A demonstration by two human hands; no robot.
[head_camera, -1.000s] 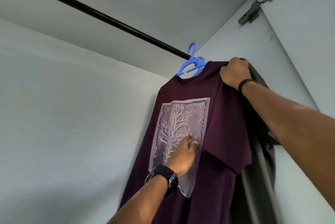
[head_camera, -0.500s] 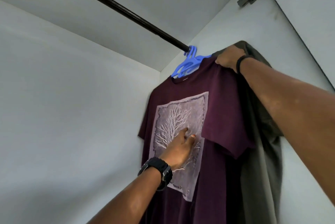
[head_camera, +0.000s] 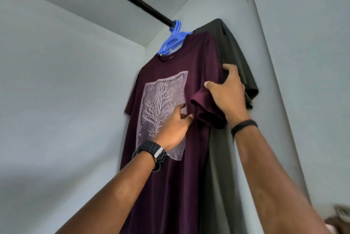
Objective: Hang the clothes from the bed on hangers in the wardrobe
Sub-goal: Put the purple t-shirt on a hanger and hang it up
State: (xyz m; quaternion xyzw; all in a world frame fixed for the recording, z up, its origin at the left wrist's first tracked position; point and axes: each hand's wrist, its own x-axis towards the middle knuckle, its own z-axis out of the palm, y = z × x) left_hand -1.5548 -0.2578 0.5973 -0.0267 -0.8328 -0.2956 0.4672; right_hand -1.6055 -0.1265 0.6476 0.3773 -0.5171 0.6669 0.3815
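Head view: maroon T-shirt [head_camera: 170, 186] with pale tree print, on blue hanger [head_camera: 171, 41].

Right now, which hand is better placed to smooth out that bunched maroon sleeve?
Right. The right hand already grips the bunched sleeve of the maroon T-shirt; the left hand rests lower on the tree print, probably steadying the front.
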